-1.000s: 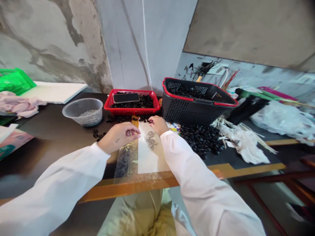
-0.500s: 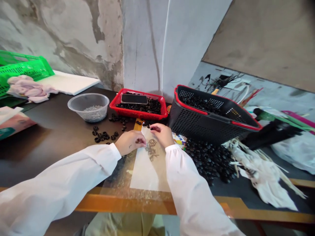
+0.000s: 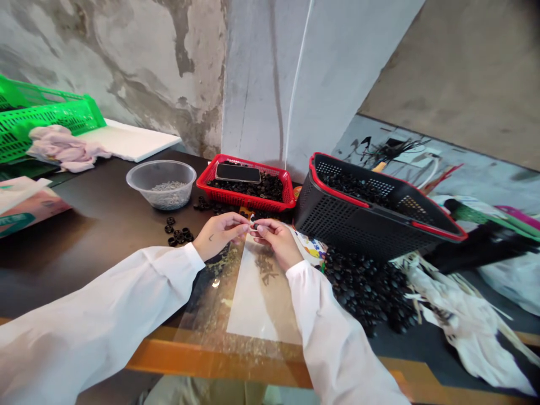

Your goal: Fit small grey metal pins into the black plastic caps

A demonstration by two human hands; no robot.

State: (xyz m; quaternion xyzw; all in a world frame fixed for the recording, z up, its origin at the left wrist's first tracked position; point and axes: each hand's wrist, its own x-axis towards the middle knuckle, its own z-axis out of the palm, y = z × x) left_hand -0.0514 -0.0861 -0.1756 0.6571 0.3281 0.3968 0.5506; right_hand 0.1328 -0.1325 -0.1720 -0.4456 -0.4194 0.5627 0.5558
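My right hand [image 3: 278, 241] pinches a small black round piece [image 3: 255, 226] above the top of a white sheet [image 3: 257, 298]. Close beside it, the fingertips of my left hand [image 3: 221, 233] are pressed together at the piece; whatever they grip is too small to make out. Several black ring-shaped parts [image 3: 180, 236] lie left of my left hand. Behind the hands, a red basket [image 3: 248, 198] holds black pieces, with a phone [image 3: 238, 173] on top. A clear bowl [image 3: 162, 188] holds small metallic bits.
A dark grey basket [image 3: 350, 216] with a red rim stands at the right, and a heap of black pieces [image 3: 369, 287] lies before it. Crumpled white cloth [image 3: 468, 332] is farther right. At the left are a green crate [image 3: 54, 121], pink cloth [image 3: 63, 147] and a tissue pack [image 3: 31, 205].
Both hands have come together above the sheet, the right now lifting a black piece to the left fingertips. The view has shifted slightly, so the surroundings appear farther right.
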